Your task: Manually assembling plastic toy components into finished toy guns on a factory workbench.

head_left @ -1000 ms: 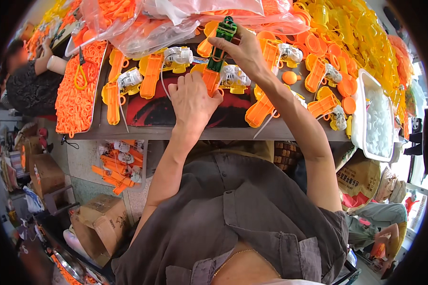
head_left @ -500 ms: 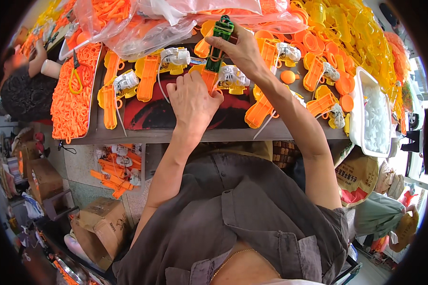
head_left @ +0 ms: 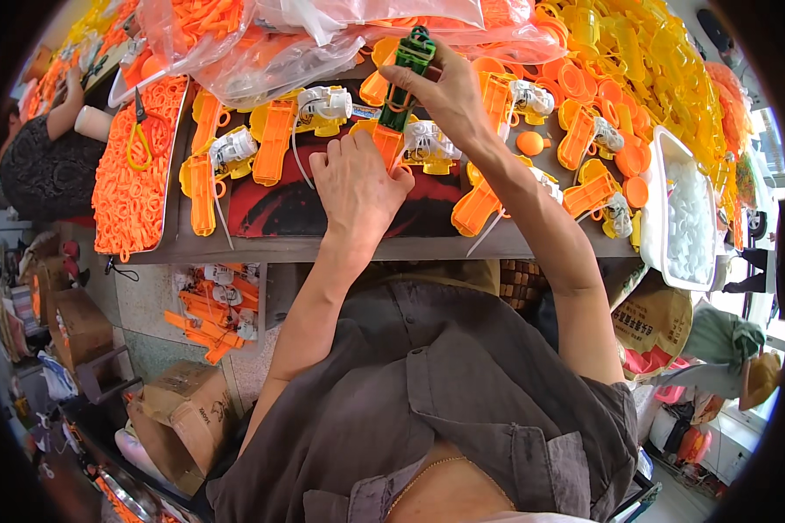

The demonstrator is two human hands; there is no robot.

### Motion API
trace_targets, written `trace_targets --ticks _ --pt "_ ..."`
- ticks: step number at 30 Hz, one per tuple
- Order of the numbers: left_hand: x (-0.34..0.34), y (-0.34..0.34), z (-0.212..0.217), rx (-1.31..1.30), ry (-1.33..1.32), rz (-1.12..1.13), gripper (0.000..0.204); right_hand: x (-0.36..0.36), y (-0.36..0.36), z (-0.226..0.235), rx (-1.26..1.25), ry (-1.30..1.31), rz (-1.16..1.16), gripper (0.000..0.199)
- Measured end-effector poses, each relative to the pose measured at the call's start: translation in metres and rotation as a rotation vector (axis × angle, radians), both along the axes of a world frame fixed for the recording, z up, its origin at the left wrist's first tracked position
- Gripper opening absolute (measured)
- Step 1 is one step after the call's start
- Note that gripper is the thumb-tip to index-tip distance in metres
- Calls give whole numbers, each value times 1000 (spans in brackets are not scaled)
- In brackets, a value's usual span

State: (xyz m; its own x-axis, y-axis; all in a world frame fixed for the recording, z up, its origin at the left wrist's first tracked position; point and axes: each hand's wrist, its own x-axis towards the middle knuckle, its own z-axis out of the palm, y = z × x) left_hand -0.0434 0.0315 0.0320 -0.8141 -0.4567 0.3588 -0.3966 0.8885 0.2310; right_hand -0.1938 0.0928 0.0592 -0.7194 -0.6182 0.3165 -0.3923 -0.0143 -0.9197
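At the middle of the crowded tabletop [head_left: 262,248], near its front edge, your left hand [head_left: 358,187] presses down flat on an orange plastic toy part [head_left: 388,144], fingers together. Your right hand [head_left: 449,91] has its grip closed around a green power screwdriver [head_left: 407,74], held upright with its tip on that same part. Little bare room shows: only a dark red mat [head_left: 288,205] in front of your left hand is open, and orange and yellow toy shells [head_left: 275,139] hem you in on both sides. Compared with a second ago, both hands sit in the same place, the screwdriver still standing on the part. To your left, a flat tray [head_left: 176,157] is heaped with small orange rings. To your right, a white tub [head_left: 658,253] holds white pieces. Clear bags [head_left: 262,52] of orange parts lie along the far side.
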Motion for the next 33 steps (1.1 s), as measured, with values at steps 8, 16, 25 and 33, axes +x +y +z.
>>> trace_targets --ticks 8,16,25,33 --pt "0 -1 2 -20 -2 -17 39 1 -6 1 17 -3 -4 40" --pt "-2 -5 1 -42 31 -35 35 -7 -6 -4 73 -34 6 38" --pt "31 6 5 4 -7 -112 40 -29 27 31 -96 -236 7 34" --pt "-83 -41 20 22 227 -204 42 -89 19 25 -235 -141 -182 33"
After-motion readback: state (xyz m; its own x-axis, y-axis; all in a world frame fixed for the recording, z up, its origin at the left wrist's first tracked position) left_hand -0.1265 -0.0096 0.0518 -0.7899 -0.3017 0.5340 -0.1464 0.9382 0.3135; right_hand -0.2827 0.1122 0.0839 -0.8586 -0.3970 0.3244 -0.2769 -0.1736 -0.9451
